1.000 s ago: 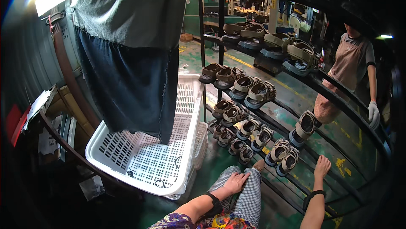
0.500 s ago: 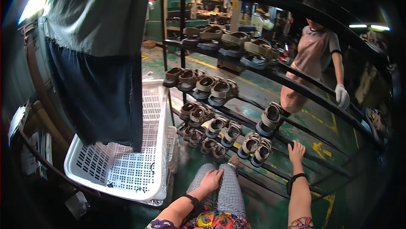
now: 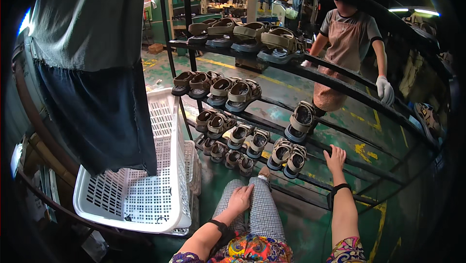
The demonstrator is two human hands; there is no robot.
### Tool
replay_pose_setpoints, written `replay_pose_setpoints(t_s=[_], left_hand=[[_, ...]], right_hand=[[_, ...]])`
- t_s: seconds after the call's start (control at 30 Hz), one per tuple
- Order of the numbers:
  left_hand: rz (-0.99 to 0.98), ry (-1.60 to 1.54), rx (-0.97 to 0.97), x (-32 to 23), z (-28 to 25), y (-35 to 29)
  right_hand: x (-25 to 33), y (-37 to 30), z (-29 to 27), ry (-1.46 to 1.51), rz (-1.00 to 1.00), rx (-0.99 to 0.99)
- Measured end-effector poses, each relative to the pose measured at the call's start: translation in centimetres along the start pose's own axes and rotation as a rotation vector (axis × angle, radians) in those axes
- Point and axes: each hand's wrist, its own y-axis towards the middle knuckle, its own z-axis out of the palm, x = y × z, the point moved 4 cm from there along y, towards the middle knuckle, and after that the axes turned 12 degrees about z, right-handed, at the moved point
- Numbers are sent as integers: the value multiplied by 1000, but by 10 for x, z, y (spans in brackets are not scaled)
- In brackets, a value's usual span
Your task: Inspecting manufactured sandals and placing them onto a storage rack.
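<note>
My left hand (image 3: pixel 240 199) lies flat on my checked trousers (image 3: pixel 264 209), fingers stretched out and holding nothing. On the right, my right hand (image 3: pixel 335 159) rests at a black rail (image 3: pixel 369 168) of a shoe rack, its fingers apart; whether they press on the rail is hard to tell. Nearest to it on the rack are a single upright sandal (image 3: pixel 299 121) and a pair of brown sandals (image 3: pixel 287 157), both left of the hand. More brown sandals (image 3: pixel 237 93) stand in pairs on the rack's tiers, with larger ones (image 3: pixel 279 44) on the tier above.
A white perforated plastic basket (image 3: pixel 178 175) stands at left, partly behind a hanging dark cloth (image 3: pixel 94 112). Beyond the rack a person in a brown apron (image 3: pixel 343 44) stands with a white-gloved hand (image 3: pixel 385 90) near the rack. Another shoe (image 3: pixel 427 119) sits at far right.
The view has shifted, so the rack appears further left. The person beyond now faces the rack more squarely, and their other gloved hand shows by it. My hands keep about the same places.
</note>
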Motion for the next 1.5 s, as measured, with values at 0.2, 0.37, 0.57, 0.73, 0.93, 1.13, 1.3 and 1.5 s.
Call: replay_pose_setpoints(t_s=[0.2, 0.37, 0.57, 0.73, 0.93, 1.13, 1.3, 1.5], left_hand=[[20, 34, -22, 1, 2, 1], [-4, 30, 6, 2, 4, 3], [13, 27, -26, 2, 5, 4], [-7, -50, -43, 9, 8, 3], [-37, -74, -49, 13, 8, 5], [-85, -81, -42, 13, 10, 9], [-73, -100, -80, 12, 8, 13], [-81, -134, -79, 12, 6, 16]], right_hand=[[-3, 0, 2, 2, -11, -53], [-1, 0, 1, -15, -36, -57], [1, -1, 2, -34, -20, -42], [0, -2, 2, -40, -16, -75], [0, -4, 4, -34, -29, -114], [1, -5, 4, -34, -54, -166], [2, -5, 5, -41, -59, -176], [0, -4, 8, -43, -65, -187]])
